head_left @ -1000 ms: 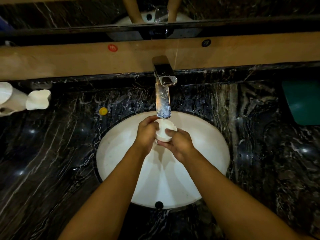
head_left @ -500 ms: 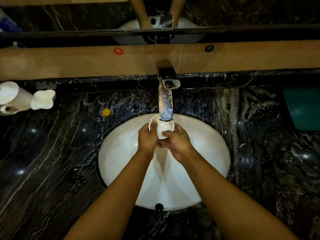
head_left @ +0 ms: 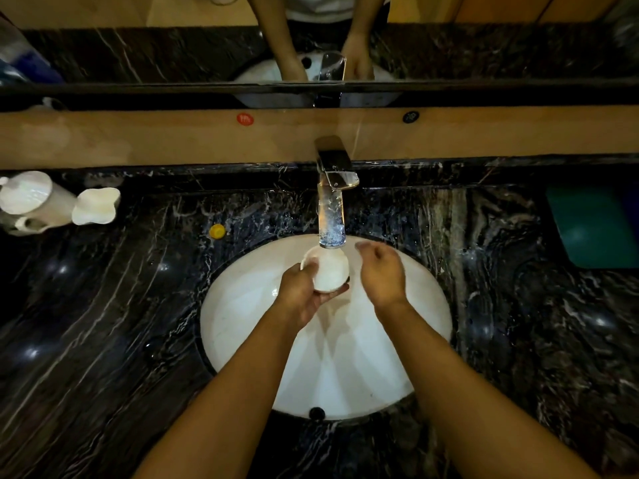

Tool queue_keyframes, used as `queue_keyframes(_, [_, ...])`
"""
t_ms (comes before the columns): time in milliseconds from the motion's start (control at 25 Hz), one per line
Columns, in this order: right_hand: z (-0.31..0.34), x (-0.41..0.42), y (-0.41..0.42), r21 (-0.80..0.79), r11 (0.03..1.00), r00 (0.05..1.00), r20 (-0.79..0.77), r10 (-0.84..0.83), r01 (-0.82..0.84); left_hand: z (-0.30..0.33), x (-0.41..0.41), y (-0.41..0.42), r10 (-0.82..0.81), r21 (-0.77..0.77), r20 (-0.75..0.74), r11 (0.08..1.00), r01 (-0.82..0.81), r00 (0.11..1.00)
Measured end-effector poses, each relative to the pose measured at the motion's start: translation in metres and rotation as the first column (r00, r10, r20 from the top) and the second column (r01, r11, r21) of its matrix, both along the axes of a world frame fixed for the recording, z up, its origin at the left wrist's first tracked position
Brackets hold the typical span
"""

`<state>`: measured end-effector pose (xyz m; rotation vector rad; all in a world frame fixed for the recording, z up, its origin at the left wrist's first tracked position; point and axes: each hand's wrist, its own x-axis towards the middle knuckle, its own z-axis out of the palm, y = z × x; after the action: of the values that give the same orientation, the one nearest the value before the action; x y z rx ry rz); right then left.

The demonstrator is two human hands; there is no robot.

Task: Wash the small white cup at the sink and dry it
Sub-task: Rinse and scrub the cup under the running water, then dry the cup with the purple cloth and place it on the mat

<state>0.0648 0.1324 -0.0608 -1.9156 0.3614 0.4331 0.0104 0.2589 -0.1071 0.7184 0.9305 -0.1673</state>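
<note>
The small white cup point(head_left: 330, 271) is tilted over the white oval sink point(head_left: 242, 323), right under the stream of water falling from the chrome tap point(head_left: 333, 167). My left hand point(head_left: 302, 293) cradles the cup from below and the left, fingers wrapped round it. My right hand point(head_left: 380, 271) hovers just to the right of the cup, apart from it, fingers loosely spread and holding nothing.
The sink sits in a dark marble counter point(head_left: 103, 323). White ceramic holders point(head_left: 38, 202) and a white soap dish point(head_left: 96, 206) stand at the far left, a small yellow cap point(head_left: 217, 231) lies left of the tap, and a teal cloth point(head_left: 594, 226) is at the right. A mirror runs behind.
My right hand has let go of the cup and moved off to the right. The left hand now holds the cup alone, turned on its side under the water.
</note>
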Motion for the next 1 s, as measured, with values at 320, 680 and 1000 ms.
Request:
queue_keyframes(320, [0.078,0.05,0.037,0.199,0.964,0.963,0.235,0.13,-0.179,0.014,-0.014,0.01,-0.008,0.077,-0.032,0.997,0.011,0.999])
queue_keyframes(680, [0.068,0.037,0.033,0.3,0.948,0.992,0.086,0.088,-0.11,0.02,-0.033,0.019,0.022,0.056,-0.012,0.998,-0.021,1.0])
queue_keyframes(1000, [0.009,-0.046,0.002,0.155,0.987,0.979,-0.206,-0.013,0.046,0.019,-0.06,0.027,-0.029,0.097,-0.03,0.995,0.032,0.999])
